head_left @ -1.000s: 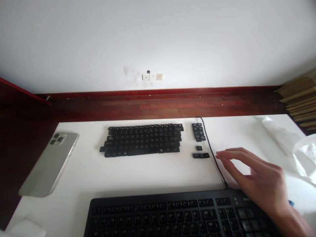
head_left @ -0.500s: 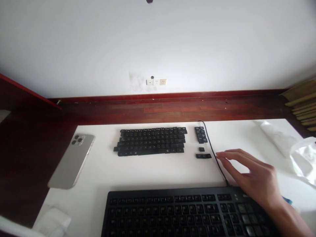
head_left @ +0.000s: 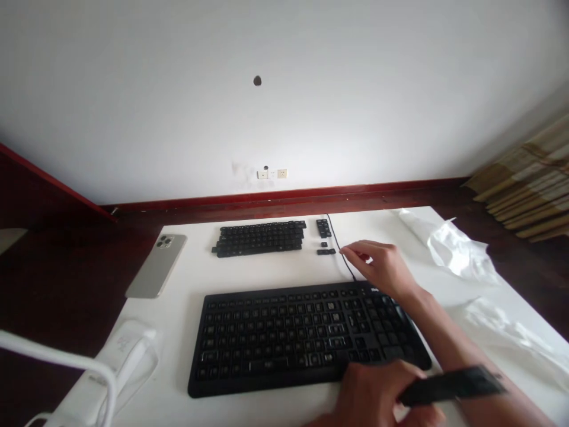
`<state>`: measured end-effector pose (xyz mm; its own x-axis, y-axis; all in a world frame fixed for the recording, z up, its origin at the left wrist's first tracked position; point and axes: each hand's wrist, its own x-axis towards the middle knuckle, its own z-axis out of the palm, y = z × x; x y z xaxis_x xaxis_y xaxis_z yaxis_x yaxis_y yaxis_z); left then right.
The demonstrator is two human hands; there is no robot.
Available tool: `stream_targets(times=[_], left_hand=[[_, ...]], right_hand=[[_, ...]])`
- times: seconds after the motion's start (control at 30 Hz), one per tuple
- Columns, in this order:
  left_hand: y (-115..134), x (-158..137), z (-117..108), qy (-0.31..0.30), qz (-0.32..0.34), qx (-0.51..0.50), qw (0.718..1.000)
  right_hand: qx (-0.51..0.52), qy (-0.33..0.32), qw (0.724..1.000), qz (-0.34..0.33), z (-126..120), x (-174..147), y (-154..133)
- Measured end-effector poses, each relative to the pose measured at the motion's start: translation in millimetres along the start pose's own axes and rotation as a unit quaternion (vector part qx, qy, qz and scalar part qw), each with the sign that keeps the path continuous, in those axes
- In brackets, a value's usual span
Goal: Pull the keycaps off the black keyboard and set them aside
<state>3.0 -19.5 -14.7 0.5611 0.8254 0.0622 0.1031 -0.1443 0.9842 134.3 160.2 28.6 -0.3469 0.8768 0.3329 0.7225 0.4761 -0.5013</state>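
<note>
A black keyboard [head_left: 267, 338] lies at the front of the white table, many of its key positions showing bare sockets. Loose black keycaps [head_left: 262, 237] sit in rows behind it, with smaller groups of keycaps [head_left: 323, 228] to their right. Reaching over the keyboard's right end, my right hand [head_left: 377, 267] has its fingertips pinched together close to the cable [head_left: 333, 231] and the small keycap groups; what they hold, if anything, is hidden. Low at the front, my left hand [head_left: 377, 394] is closed around a long black object [head_left: 453, 385], blurred by motion.
A phone [head_left: 157, 264] lies camera side up at the left. Nearer me stand a white power strip [head_left: 120, 362] and a thick white cord [head_left: 57, 356]. Crumpled clear plastic [head_left: 462, 249] and another plastic piece [head_left: 502, 332] lie along the right side.
My view has tilted and pulled back, showing more of the keyboard. My left hand has come into view with the long black object. My right hand stays pinched near the cable.
</note>
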Motion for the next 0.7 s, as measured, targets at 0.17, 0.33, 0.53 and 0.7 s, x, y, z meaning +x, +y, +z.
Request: stream_targets(times=[0.17, 0.33, 0.53, 0.7], left_hand=[[7.7, 5.7, -6.8, 0.093, 0.065, -0.086, 0.990], [21.8, 3.6, -11.9, 0.123, 0.055, -0.093, 0.986], [24.0, 5.6, -11.2, 0.143, 0.043, -0.089, 0.985], [21.6, 8.9, -12.5, 0.172, 0.036, -0.117, 0.977]], right_hand=[[0.026, -0.025, 0.999, 0.002, 14.6, 0.0, -0.3], [0.042, -0.014, 0.999, 0.004, 15.6, 4.4, 5.1], [0.028, 0.026, 0.999, -0.005, 5.8, 7.5, 8.8], [0.066, 0.010, 0.998, -0.008, 3.8, 8.1, 11.3]])
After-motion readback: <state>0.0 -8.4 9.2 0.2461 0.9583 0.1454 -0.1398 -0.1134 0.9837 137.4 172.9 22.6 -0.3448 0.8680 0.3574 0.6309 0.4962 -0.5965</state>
